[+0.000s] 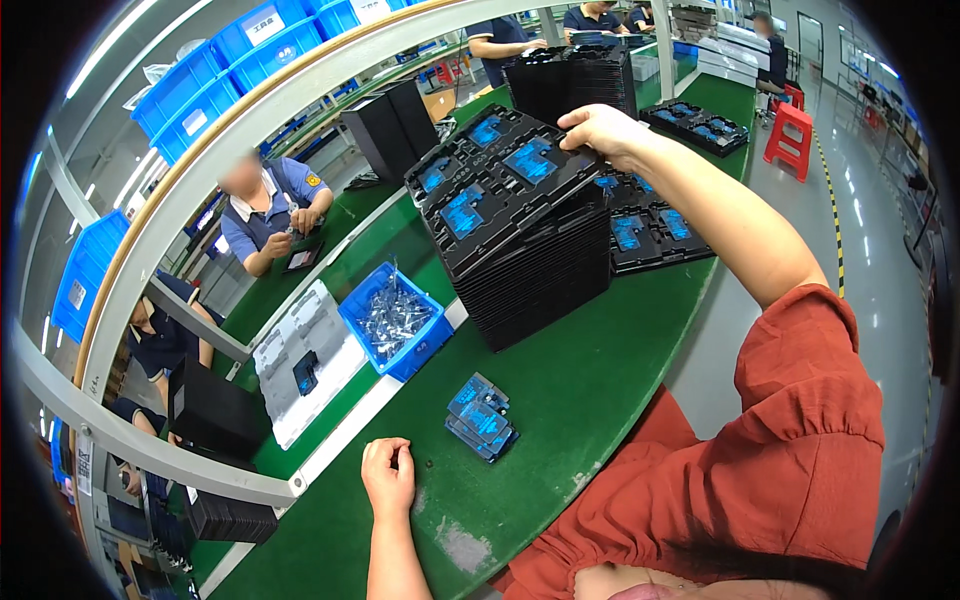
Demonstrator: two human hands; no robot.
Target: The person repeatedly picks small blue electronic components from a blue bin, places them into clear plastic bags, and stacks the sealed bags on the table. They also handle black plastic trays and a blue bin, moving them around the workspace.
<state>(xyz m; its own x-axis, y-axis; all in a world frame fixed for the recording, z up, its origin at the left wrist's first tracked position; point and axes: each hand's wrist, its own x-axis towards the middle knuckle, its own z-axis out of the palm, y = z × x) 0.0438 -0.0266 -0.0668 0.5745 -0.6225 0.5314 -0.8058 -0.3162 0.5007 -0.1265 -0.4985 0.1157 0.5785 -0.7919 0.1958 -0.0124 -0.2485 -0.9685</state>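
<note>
My right hand grips the right corner of a black plastic tray, fingers on top. This tray, with blue film-covered parts in its pockets, lies tilted and askew on a tall stack of black trays. My left hand rests on the green tabletop, fingers curled into a loose fist, with nothing visible in it. To its right sits a small pile of blue film-covered parts, apart from both hands.
Behind my left hand stands a blue bin of small clear and metallic pieces. Left of it, a white foam tray holds one dark part. More black trays lie right of the stack. A co-worker sits across; a red stool stands at right.
</note>
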